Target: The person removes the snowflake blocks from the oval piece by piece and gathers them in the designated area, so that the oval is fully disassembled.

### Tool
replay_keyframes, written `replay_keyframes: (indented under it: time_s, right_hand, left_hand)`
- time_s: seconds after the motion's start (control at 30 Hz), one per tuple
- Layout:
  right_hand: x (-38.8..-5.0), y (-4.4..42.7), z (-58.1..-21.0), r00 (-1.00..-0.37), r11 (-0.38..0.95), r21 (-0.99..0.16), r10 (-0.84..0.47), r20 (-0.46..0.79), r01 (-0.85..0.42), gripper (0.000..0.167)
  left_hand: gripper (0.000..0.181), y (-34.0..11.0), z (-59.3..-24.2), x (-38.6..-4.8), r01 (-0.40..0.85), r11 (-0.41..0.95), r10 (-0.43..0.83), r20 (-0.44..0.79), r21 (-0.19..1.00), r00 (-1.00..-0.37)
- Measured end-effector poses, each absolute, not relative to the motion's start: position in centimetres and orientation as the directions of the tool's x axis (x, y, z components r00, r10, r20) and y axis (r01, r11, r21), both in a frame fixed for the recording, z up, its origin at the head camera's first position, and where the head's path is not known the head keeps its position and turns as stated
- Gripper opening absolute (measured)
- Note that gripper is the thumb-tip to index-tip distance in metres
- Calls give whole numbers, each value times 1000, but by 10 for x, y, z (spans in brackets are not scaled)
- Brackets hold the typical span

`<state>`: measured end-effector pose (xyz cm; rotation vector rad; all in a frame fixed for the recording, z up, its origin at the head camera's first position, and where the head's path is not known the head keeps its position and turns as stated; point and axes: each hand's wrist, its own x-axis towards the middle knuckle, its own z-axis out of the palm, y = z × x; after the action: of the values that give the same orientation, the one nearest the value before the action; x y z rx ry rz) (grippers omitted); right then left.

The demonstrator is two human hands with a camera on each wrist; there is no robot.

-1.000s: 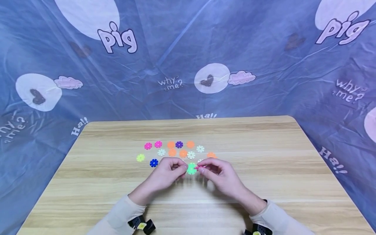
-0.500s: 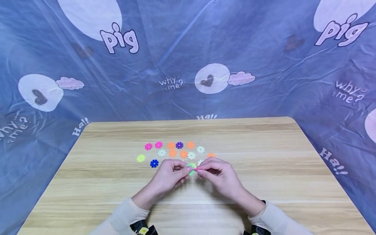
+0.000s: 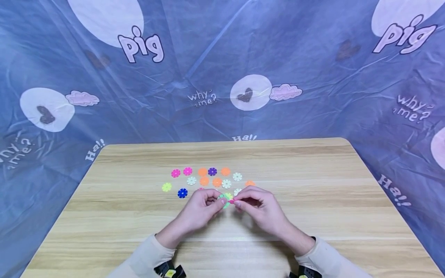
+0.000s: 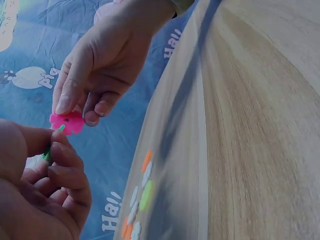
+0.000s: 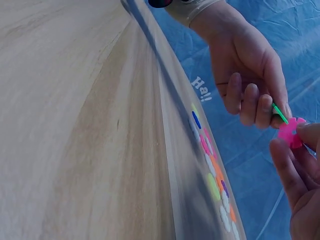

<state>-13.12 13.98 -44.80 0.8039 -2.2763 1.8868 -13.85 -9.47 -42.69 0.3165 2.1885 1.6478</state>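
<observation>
In the head view my left hand (image 3: pixel 201 210) and my right hand (image 3: pixel 262 208) meet above the middle of the table. The left thumb and fingers pinch a green notched plastic disc (image 5: pixel 280 113), seen edge-on in the right wrist view. Between the right thumb and fingers is a pink notched disc (image 4: pixel 67 122), its flat face toward the left wrist camera. The green disc's edge meets the pink disc's rim, roughly crosswise. How deep the slots engage cannot be told. Fingers partly cover both discs.
Several loose notched discs lie flat on the wooden table (image 3: pixel 139 220) beyond the hands, among them a blue disc (image 3: pixel 182 193), a yellow disc (image 3: pixel 166 187), a purple disc (image 3: pixel 212 172) and an orange disc (image 3: pixel 225 171). A patterned blue cloth (image 3: pixel 208 50) hangs behind the table.
My left hand has shifted slightly right, and its thumb now covers more of the green disc. The green and pink discs have come together. My right hand has barely moved.
</observation>
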Motion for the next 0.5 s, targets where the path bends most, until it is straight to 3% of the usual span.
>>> replay_keyframes:
  time_s: [0.13, 0.27, 0.5]
  right_hand:
    - [-131, 142, -447, -874, 131, -905, -347, 340, -404, 11]
    - [-132, 145, -446, -898, 169, -923, -346, 272, -344, 10]
    - [-133, 151, -447, -914, 176, -953, -369, 169, -247, 29]
  left_hand:
    - [20, -98, -427, -140, -62, 283, 375, -170, 957, -911]
    - [37, -102, -428, -141, -30, 332, 374, -161, 943, -913]
    - [43, -110, -435, -141, 98, 452, 462, -139, 887, -876]
